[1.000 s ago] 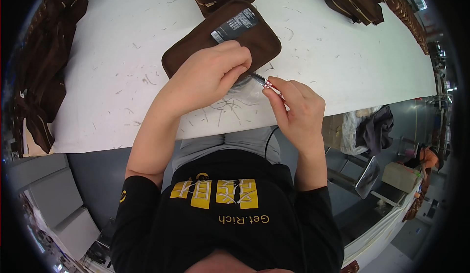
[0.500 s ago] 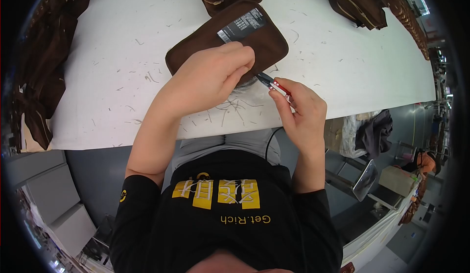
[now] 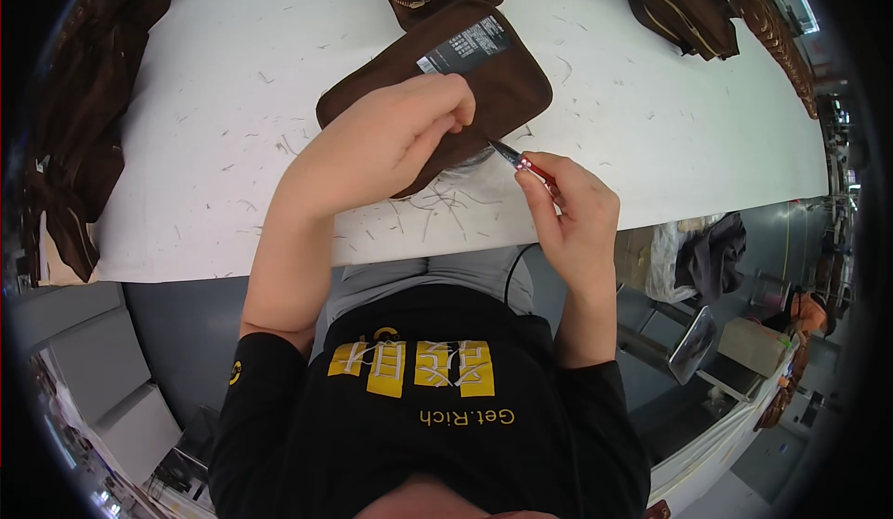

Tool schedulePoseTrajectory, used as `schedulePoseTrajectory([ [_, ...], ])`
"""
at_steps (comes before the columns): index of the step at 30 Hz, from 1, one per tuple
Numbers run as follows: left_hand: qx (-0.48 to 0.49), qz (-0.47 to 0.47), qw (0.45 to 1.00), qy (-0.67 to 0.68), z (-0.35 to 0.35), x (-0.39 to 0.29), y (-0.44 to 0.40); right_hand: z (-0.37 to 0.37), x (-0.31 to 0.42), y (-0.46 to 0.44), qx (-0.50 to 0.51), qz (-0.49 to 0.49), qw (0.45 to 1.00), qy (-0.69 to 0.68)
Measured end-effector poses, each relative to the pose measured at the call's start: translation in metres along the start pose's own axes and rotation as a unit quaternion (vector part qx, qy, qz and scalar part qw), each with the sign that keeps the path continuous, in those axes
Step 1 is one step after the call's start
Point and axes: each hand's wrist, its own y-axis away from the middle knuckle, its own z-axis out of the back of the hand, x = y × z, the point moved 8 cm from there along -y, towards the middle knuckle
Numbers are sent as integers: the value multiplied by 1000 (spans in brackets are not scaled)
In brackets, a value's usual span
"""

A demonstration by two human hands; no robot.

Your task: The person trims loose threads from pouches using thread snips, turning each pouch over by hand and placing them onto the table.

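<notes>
Left hand [image 3: 395, 138] is curling over the brown pouch [image 3: 513, 82], its hold unclear; right hand [image 3: 579, 210], apart, is gripping red-handled snips [image 3: 538, 169], tips pointing at the pouch's near edge. Pouch is resting on the white table [image 3: 223, 91], label [image 3: 465, 45] up, thread clippings [image 3: 450, 201] lying nearby.

Bright, even light on the white tabletop [image 3: 670, 128], glare at upper right, fisheye curvature, black corners.

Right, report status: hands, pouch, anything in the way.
Left hand curled over pouch; right hand gripping snips, tips at pouch's edge. Pouch label facing up. Thread scraps on table, none visibly blocking.
</notes>
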Motion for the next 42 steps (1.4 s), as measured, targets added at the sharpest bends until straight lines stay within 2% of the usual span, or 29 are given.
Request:
schedulePoseTrajectory([
  [5, 4, -56, 996, -62, 10, 1, 9, -2, -4, 1, 43, -43, 998, 8],
  [9, 28, -33, 998, -44, 5, 3, 6, -3, -7, 0, 57, -70, 996, -4],
  [12, 33, -33, 997, -55, 0, 4, 3, -5, -17, 3, 64, -114, 988, -81],
  [15, 21, -41, 995, -92, -1, 3, 2, -8, -8, -1, 89, -115, 981, -129],
  [18, 20, -41, 994, -103, -2, 1, 2, -8, 9, -11, 95, -47, 994, -25],
  [36, 12, -37, 993, -115, -2, -6, 2, -11, 17, -18, 127, -6, 992, -5],
  [42, 6, -42, 992, -115, -2, -6, 2, -16, 14, -15, 132, -23, 991, -14],
])
